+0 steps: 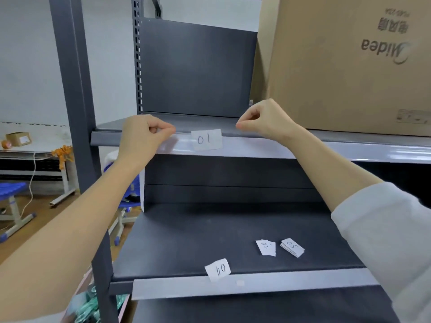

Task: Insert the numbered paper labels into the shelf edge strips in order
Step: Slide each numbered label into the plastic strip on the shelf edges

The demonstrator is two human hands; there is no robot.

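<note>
A paper label marked "01" (pixel 206 139) sits in the clear edge strip (pixel 251 149) of the upper shelf, its top edge sticking up above the strip. My left hand (pixel 142 134) pinches the strip's top edge left of the label. My right hand (pixel 261 118) is to the right of the label with thumb and forefinger pinched at the strip's top edge. On the lower shelf (pixel 186 236) lie a label "04" (pixel 218 269) at the front edge, a label marked "02" (pixel 266 247) and a small stack topped "05" (pixel 292 247). The lower edge strip (pixel 279 284) holds no label.
A large cardboard box (pixel 349 64) stands on the upper shelf at the right, close to my right hand. The grey shelf upright (pixel 77 94) rises at the left. Beyond it are a white table (pixel 30 148) and a blue stool (pixel 11 190).
</note>
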